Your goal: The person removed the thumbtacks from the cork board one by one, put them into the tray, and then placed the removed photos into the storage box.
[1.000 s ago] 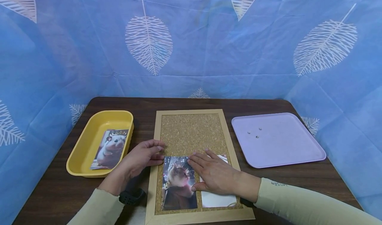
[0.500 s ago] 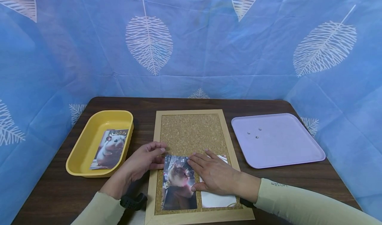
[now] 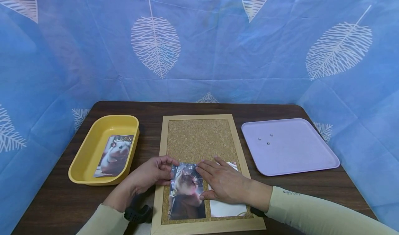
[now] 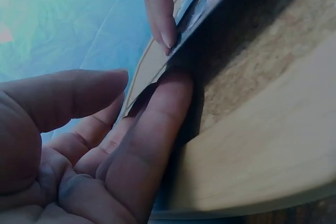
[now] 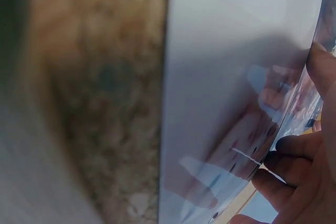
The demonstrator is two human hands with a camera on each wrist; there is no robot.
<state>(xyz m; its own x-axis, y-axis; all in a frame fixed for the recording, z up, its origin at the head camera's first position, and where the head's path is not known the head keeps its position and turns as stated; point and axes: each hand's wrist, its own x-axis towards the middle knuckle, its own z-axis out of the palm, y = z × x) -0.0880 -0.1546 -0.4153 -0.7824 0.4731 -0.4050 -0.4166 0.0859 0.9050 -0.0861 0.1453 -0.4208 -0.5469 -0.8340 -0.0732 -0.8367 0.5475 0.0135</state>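
A wood-framed cork board point(image 3: 199, 138) lies on the table with two glossy photos on its near half. The left photo point(image 3: 187, 207) shows a hamster; the mostly white right photo point(image 3: 227, 209) is partly covered by my right hand point(image 3: 229, 183). That hand lies with fingers extended, its fingertips on the hamster photo's right edge. My left hand point(image 3: 148, 176) is at the hamster photo's upper left corner, fingertips against its edge. In the left wrist view, the left hand point(image 4: 126, 150) has its thumb apart from the photo and one fingertip at the edge.
A yellow tub point(image 3: 81, 159) at the left holds another hamster photo point(image 3: 114, 157) with a crown. On the right, a lilac tray point(image 3: 296, 148) carries a few tiny pins point(image 3: 268, 143). A blue leaf-patterned cloth point(image 3: 233, 55) hangs around the dark table point(image 3: 46, 204).
My left hand has slid slightly toward me and to the right, its fingertips now at the hamster photo's corner. The right hand and the photos stay in place.
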